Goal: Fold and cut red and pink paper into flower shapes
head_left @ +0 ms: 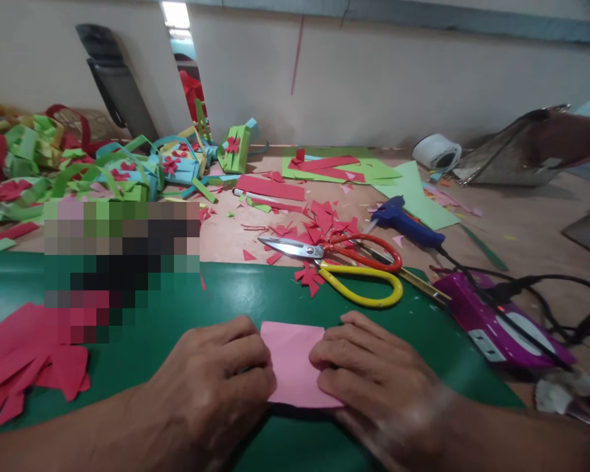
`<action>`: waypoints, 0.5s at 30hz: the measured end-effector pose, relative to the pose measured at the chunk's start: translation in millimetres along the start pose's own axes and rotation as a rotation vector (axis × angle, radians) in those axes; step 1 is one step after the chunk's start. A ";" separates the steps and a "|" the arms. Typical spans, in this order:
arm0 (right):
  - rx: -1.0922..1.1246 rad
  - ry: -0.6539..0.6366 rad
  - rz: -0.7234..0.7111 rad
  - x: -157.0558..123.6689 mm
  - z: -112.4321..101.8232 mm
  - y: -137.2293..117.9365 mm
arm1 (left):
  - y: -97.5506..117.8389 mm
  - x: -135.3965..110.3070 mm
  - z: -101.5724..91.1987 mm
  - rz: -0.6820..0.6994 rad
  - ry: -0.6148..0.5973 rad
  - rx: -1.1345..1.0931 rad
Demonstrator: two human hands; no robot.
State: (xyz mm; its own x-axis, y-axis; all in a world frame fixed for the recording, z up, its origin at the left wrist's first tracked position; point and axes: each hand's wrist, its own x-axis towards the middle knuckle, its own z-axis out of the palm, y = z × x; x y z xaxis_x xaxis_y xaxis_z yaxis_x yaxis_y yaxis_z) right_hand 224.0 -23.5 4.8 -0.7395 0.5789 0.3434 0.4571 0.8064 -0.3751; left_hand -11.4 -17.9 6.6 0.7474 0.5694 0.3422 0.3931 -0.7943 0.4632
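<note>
A small pink paper piece [295, 367] is held between my two hands above the green mat [177, 367]. My left hand [221, 367] grips its left edge with curled fingers. On the right edge, my right hand [373, 373] has its fingers folded over the paper; both thumbs are hidden. Just beyond the paper lie scissors [312, 251] with one red and one yellow handle, blades pointing left. Red paper cutouts [309, 278] are scattered around them. A pile of red paper strips [34, 360] rests on the mat at the left.
A blue glue gun [408, 223] and a purple power strip [506, 321] with black cables sit at the right. Small paper baskets [128, 170] crowd the back left. Green sheets [413, 196], a white tape roll [437, 154] and a bag [516, 147] lie further back.
</note>
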 end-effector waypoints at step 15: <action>0.080 0.072 0.388 17.3 4.4 7.0 | 0.3 12.4 7.2 -0.426 0.203 0.032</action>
State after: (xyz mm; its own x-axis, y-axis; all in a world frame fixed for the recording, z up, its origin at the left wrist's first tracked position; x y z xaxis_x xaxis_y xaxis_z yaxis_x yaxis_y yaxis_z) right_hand 212.2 -8.3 4.3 -0.4823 0.8475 0.2215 0.6536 0.5165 -0.5532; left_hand 1.9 -12.7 5.1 0.3973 0.8734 0.2817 0.6607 -0.4853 0.5727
